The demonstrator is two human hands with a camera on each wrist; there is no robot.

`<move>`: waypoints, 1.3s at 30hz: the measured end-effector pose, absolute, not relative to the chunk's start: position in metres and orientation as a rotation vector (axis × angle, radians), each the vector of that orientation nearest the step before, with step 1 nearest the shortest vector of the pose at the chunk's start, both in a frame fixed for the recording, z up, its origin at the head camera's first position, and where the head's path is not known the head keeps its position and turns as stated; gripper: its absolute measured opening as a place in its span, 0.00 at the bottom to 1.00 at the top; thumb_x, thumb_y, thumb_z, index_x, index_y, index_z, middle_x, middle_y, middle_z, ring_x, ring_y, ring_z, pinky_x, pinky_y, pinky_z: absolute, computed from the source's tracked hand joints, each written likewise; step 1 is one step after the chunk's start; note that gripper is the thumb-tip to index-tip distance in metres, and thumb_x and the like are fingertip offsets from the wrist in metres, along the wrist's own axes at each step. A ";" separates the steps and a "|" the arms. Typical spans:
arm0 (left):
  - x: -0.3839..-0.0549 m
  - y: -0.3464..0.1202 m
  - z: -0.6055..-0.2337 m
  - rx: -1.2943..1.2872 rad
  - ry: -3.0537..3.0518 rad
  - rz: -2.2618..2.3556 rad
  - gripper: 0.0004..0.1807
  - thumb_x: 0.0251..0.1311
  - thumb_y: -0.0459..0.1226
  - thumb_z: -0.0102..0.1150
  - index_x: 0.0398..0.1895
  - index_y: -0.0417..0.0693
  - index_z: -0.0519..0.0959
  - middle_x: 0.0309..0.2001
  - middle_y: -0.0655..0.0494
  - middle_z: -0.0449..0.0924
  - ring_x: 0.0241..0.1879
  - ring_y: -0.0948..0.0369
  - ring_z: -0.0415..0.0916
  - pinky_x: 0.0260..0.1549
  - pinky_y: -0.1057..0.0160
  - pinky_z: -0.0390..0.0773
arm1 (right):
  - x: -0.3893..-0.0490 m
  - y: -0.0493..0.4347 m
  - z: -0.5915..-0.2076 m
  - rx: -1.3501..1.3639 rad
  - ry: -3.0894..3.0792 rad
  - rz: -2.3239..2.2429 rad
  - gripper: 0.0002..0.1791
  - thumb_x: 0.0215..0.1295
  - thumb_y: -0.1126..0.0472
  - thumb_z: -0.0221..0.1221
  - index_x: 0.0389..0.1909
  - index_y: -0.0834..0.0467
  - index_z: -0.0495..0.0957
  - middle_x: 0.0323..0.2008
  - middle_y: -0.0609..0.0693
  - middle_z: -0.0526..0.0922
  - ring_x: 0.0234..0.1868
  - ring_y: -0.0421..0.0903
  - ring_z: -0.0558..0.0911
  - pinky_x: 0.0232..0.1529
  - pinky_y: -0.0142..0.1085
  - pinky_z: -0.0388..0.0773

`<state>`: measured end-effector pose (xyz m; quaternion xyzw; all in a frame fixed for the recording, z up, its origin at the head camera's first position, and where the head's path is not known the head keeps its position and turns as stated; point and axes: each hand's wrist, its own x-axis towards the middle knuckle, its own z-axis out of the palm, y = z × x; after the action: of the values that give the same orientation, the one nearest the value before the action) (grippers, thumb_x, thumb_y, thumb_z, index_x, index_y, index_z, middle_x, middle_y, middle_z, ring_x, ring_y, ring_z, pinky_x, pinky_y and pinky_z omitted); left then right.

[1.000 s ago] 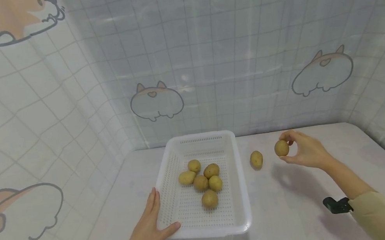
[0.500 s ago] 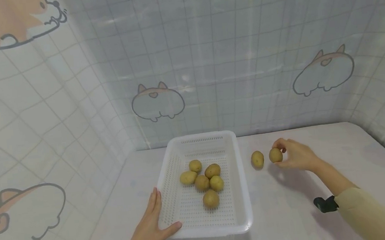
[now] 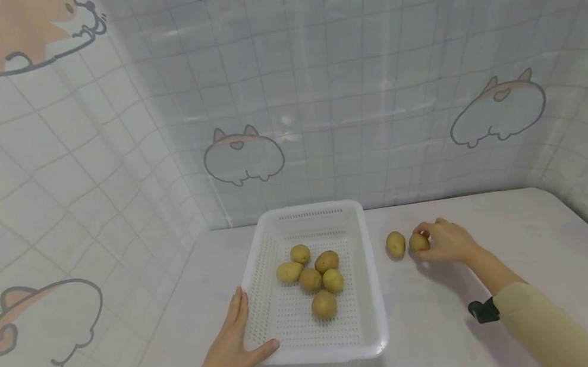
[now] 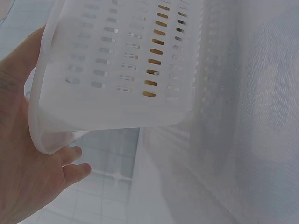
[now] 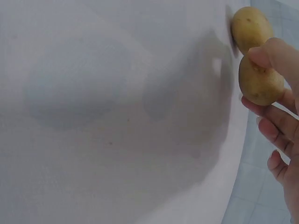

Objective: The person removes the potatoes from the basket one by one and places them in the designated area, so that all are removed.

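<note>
My right hand (image 3: 448,242) pinches a small round potato (image 3: 418,243) between thumb and fingers, low over the table. In the right wrist view the held potato (image 5: 260,80) sits under the thumb, its far side hidden by the hand. A longer potato (image 3: 395,245) lies on the table just left of it. My left hand (image 3: 230,345) rests at the near left corner of a white perforated plastic basket (image 3: 377,294), fingers straight along the left rim and thumb at the near rim. Inside the basket, several potatoes (image 3: 324,305) lie in a loose group.
The white tabletop (image 3: 438,324) extends right of the basket to a tiled-pattern back wall (image 3: 361,110) with cartoon dog prints. Similar patterned side walls (image 3: 111,185) stand left and right. A dark wrist device (image 3: 484,310) sits by the right sleeve.
My right hand has moved left and down with the potato, bringing it from above the table to beside the longer potato. The left hand and basket keep their places.
</note>
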<state>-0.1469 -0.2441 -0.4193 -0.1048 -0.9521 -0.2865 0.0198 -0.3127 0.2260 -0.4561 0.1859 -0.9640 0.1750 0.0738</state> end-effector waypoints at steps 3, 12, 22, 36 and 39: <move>-0.147 -0.244 -0.419 -0.331 -2.951 -0.885 0.63 0.49 0.58 0.69 0.73 0.27 0.43 0.75 0.34 0.35 0.72 0.38 0.40 0.64 0.39 0.53 | -0.314 0.226 -0.459 0.552 -2.899 0.500 0.26 0.42 0.49 0.70 0.44 0.57 0.81 0.33 0.49 0.82 0.33 0.48 0.75 0.26 0.41 0.73; -0.148 -0.243 -0.420 -0.345 -2.940 -0.887 0.63 0.49 0.57 0.69 0.73 0.28 0.43 0.75 0.34 0.35 0.72 0.38 0.40 0.64 0.39 0.53 | -0.315 0.224 -0.466 0.555 -2.907 0.478 0.28 0.44 0.50 0.70 0.48 0.59 0.82 0.35 0.51 0.83 0.33 0.48 0.74 0.24 0.40 0.71; -0.148 -0.243 -0.420 -0.331 -2.935 -0.875 0.63 0.49 0.57 0.70 0.72 0.27 0.44 0.74 0.34 0.36 0.71 0.38 0.41 0.64 0.40 0.53 | -0.311 0.220 -0.465 0.584 -2.921 0.464 0.34 0.50 0.47 0.68 0.56 0.61 0.78 0.48 0.62 0.81 0.40 0.55 0.76 0.27 0.41 0.73; -0.147 -0.244 -0.419 -0.306 -2.967 -0.883 0.63 0.49 0.58 0.68 0.73 0.29 0.42 0.75 0.35 0.34 0.72 0.38 0.41 0.63 0.39 0.54 | -0.302 0.231 -0.460 0.522 -2.902 0.528 0.47 0.49 0.40 0.70 0.66 0.61 0.67 0.48 0.58 0.81 0.47 0.60 0.76 0.36 0.53 0.76; -0.147 -0.244 -0.419 -0.287 -2.987 -0.883 0.63 0.50 0.59 0.67 0.74 0.31 0.41 0.75 0.37 0.33 0.72 0.39 0.40 0.64 0.39 0.54 | -0.299 0.234 -0.455 0.495 -2.886 0.557 0.49 0.49 0.38 0.69 0.68 0.60 0.64 0.49 0.58 0.81 0.48 0.60 0.75 0.36 0.55 0.76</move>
<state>-0.1469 -0.2444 -0.4185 -0.0917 -0.9549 -0.2824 0.0069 -0.2989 0.2342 -0.4548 0.1656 -0.9651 0.1863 0.0804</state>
